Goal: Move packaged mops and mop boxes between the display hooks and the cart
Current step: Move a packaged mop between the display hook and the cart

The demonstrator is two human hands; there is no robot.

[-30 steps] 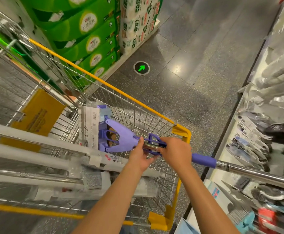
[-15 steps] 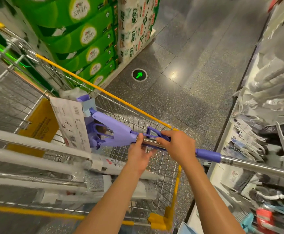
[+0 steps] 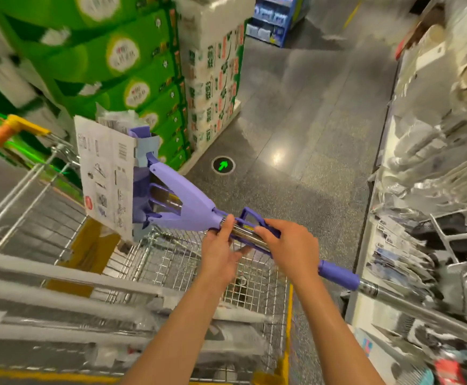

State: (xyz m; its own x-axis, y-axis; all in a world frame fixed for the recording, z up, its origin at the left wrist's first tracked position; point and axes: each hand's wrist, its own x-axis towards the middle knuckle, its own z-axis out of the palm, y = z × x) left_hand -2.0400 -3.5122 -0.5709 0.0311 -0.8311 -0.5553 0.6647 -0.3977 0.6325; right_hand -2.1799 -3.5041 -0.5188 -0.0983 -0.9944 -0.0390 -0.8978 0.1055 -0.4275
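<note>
Both hands, left hand (image 3: 221, 247) and right hand (image 3: 285, 245), grip the mop (image 3: 182, 202) shaft above the cart (image 3: 289, 295) corner; its long handle could snag shelf goods (image 3: 421, 245).

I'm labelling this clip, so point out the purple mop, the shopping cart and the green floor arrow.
purple mop (image 3: 182, 197), head view, on its purple plastic yoke.
shopping cart (image 3: 289, 309), head view, on its yellow corner rim.
green floor arrow (image 3: 223, 165), head view, on the arrow itself.

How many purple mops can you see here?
1. The purple mop is held in both hands, left hand and right hand, above the cart. The pale poles lying in the cart are too blurred to tell their colour.
</note>
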